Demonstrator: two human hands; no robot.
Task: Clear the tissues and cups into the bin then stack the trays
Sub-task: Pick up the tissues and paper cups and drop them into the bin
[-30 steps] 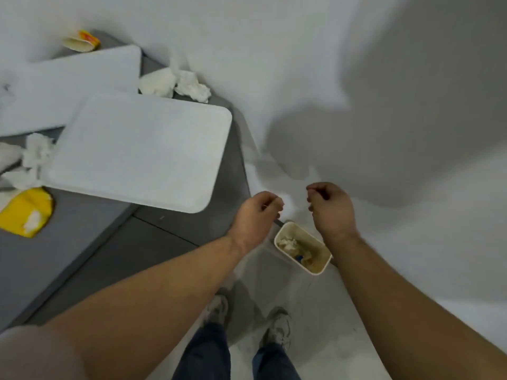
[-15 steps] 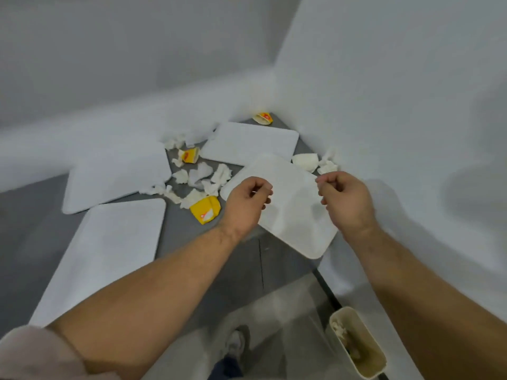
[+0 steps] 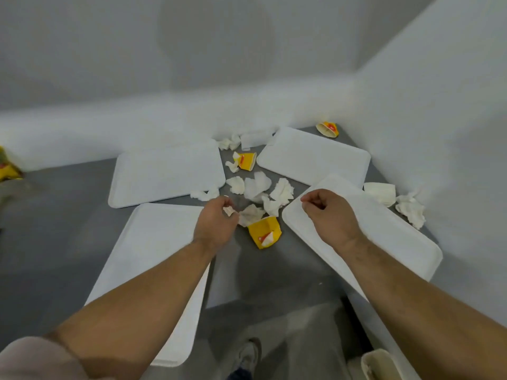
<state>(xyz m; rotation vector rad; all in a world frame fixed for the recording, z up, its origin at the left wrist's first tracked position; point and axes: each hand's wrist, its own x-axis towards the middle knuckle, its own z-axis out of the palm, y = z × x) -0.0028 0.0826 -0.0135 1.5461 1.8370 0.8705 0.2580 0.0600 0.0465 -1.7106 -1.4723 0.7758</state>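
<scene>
Four white trays are spread on the grey desk [image 3: 68,229]: far left tray [image 3: 164,174], near left tray [image 3: 153,259], far right tray [image 3: 312,157] and near right tray [image 3: 384,237]. Crumpled tissues [image 3: 258,187] and a crushed yellow cup [image 3: 264,233] are scattered between them. The left hand [image 3: 215,226] is curled at a tissue; whether it is gripped cannot be told. The right hand [image 3: 329,215] is loosely closed, empty, above the near right tray. The bin [image 3: 378,364] is seen at the lower right.
</scene>
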